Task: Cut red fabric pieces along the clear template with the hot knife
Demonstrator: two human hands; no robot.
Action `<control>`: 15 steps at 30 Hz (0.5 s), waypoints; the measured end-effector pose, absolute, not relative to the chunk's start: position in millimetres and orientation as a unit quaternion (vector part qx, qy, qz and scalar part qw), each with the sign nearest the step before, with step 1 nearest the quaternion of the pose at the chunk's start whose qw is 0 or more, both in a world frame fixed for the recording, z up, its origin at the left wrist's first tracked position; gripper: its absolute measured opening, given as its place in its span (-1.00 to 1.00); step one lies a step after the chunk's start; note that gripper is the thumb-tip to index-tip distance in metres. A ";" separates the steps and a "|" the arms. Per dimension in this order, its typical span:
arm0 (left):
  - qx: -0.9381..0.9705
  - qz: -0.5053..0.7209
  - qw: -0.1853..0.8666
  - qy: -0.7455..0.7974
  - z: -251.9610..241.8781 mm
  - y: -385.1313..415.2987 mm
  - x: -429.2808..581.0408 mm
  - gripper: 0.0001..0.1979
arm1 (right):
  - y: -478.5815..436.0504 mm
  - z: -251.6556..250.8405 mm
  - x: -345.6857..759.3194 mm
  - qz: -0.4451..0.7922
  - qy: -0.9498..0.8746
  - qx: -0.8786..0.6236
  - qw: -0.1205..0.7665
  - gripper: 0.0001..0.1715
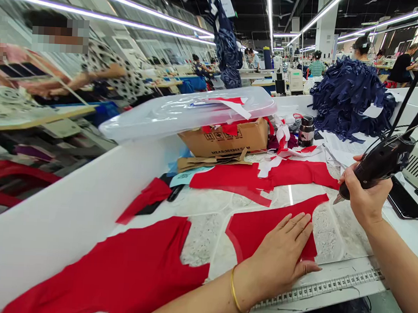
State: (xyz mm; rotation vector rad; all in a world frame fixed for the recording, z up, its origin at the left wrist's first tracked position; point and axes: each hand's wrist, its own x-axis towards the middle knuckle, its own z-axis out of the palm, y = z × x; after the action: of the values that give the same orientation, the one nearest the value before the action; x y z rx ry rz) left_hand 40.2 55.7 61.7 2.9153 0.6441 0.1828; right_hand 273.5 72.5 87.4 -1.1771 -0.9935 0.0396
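Observation:
My left hand lies flat on a red fabric piece, palm down with fingers stretched out; a gold bangle circles the wrist. The cloth has a curved edge and looks layered at its left side. My right hand is wrapped round a black electric hand tool with a pointed metal tip. That tip hangs just right of the fabric's upper corner, apart from it. A larger red fabric piece spreads at the lower left. More red cut fabric lies farther back.
A measuring tape runs along the table's front edge. Behind stand a cardboard box, a translucent plastic lid, a dark jar and a navy fabric heap. A phone lies at right. Co-workers sit beyond the white side panel.

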 end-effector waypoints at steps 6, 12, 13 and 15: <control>0.967 0.084 0.068 0.232 42.1 48.4 19.8 -0.19 | 45.4 100.8 256.5 0.066 -0.473 -0.513 0.713 -0.77; 0.963 0.072 0.082 0.247 36.5 56.5 21.8 -0.18 | 35.0 99.8 255.7 0.079 -0.483 -0.500 0.715 -0.75; 0.962 0.071 0.083 0.249 36.9 57.9 23.2 -0.17 | 35.7 99.1 256.3 0.083 -0.481 -0.498 0.717 -0.75; 0.961 0.067 0.086 0.253 38.0 60.1 26.2 -0.14 | 39.1 98.3 257.2 0.090 -0.473 -0.491 0.726 -0.75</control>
State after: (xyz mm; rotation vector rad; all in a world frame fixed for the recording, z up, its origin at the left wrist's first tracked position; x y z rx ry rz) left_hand 26.2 60.1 38.0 2.8647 0.7527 0.1996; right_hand 257.2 39.1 98.3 -1.0838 -1.0440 0.1975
